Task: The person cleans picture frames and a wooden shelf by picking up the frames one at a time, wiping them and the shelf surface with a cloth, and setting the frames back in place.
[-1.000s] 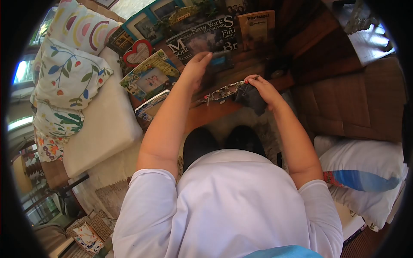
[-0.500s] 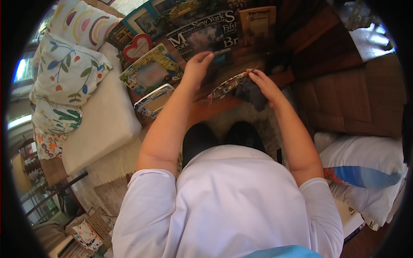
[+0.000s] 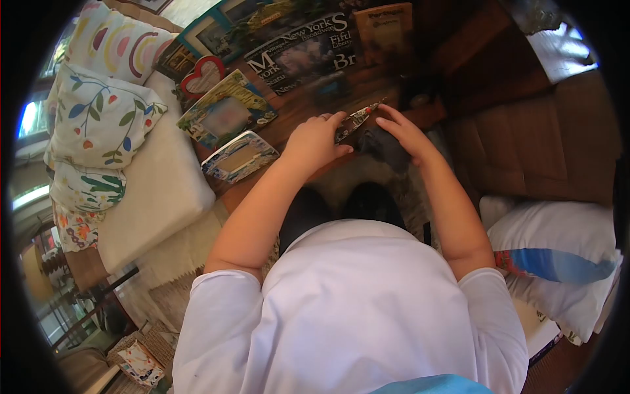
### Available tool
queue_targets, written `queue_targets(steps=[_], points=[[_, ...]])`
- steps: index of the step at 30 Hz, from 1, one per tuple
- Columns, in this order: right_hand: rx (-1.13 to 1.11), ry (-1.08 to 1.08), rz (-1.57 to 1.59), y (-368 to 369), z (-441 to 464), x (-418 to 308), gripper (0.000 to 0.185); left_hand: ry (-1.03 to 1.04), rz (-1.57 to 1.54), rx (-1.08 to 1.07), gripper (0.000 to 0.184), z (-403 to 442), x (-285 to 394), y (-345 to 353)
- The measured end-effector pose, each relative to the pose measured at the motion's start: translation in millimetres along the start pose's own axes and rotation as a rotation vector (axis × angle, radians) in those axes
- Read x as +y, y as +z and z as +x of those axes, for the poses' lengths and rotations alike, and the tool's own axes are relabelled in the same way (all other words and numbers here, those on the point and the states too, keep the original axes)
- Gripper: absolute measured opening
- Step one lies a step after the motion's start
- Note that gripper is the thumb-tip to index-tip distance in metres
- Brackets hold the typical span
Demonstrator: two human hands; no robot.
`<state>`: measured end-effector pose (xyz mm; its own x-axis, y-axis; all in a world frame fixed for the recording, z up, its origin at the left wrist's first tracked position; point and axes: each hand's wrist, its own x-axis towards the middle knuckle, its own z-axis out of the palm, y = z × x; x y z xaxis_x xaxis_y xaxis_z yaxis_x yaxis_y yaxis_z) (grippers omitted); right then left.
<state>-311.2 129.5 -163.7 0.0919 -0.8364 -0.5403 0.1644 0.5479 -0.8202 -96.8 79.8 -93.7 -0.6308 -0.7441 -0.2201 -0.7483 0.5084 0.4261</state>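
Observation:
A small picture frame with a colourful, ornate border (image 3: pixel 356 123) stands over the wooden table, seen at a steep angle. My left hand (image 3: pixel 316 142) is around its left end, thumb below and fingers above, hiding that part. Close to the frame's right tip is my right hand (image 3: pixel 405 136), fingers stretched and slightly apart; whether a fingertip touches the frame I cannot tell. To the left lie a blue-and-white patterned frame (image 3: pixel 240 156) and a larger yellow-green photo frame (image 3: pixel 228 111).
A red heart-shaped frame (image 3: pixel 203 77), a black New York frame (image 3: pixel 303 49) and an orange-brown Portugal frame (image 3: pixel 384 31) stand farther back on the wooden table (image 3: pixel 289 118). A pale cushioned seat (image 3: pixel 154 177) with pillows is at left; a brown sofa (image 3: pixel 535 148) is at right.
My left hand has come down and right, from above the table onto the small frame's left end. The frame has turned and looks narrower. My right hand's fingers have loosened from it.

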Motion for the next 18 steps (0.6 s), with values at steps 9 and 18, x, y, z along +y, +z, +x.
queue_targets(steps=[9, 18], points=[[0.020, 0.034, 0.081, -30.8, -71.7, 27.4, 0.046, 0.087, 0.154, -0.008, 0.038, 16.9, 1.3, 16.4], [0.180, -0.214, 0.065, -45.5, -66.2, 30.8, 0.030, -0.017, 0.152, -0.085, 0.051, 16.6, 7.5, 8.4]])
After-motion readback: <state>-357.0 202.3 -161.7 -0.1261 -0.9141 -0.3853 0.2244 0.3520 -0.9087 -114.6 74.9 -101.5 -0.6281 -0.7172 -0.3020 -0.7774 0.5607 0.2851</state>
